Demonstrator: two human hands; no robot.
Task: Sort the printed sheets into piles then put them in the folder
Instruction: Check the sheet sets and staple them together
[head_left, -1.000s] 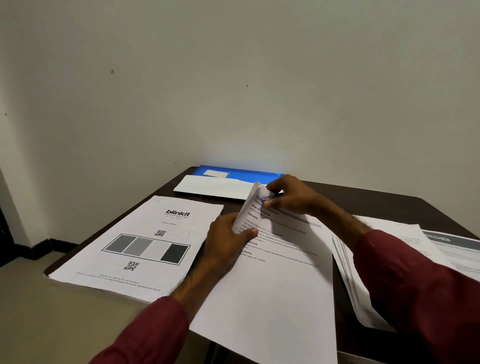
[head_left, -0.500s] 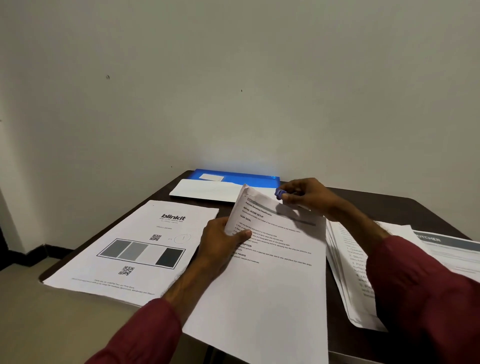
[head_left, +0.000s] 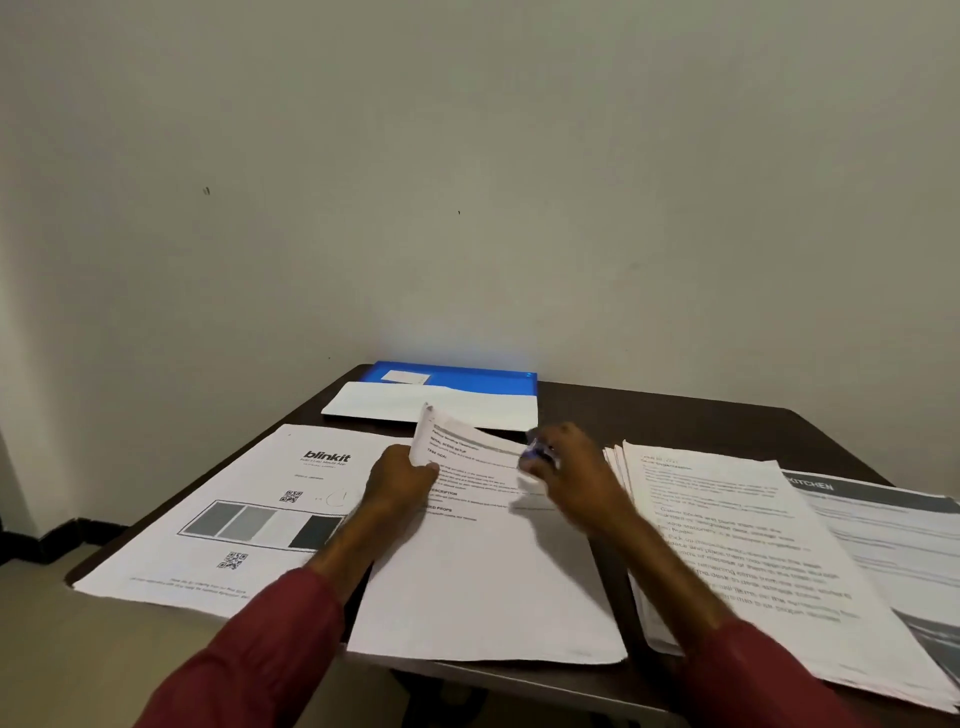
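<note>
A stack of printed sheets (head_left: 483, 587) lies in the middle of the dark table. My left hand (head_left: 400, 480) pinches its top left corner, which curls upward. My right hand (head_left: 576, 478) hovers over the stack's upper right, blurred, with a small blue-purple object (head_left: 537, 453) at its fingertips. A sheet headed "blinkit" (head_left: 234, 519) rests to the left. Right of centre lies a pile of text sheets (head_left: 737, 561); beyond it is a sheet with a grey "KITCHEN" header (head_left: 883, 525). The blue folder (head_left: 467, 376) sits at the far edge, a white sheet (head_left: 415, 405) across its front.
The dark table (head_left: 675, 415) stands against a plain wall. Its near edge and left corner are close to the papers, some of which overhang. Floor shows at the lower left.
My right hand moved right and down, away from the curled corner, carrying the small blue-purple object. My left hand stays on the corner. The view shifted slightly.
</note>
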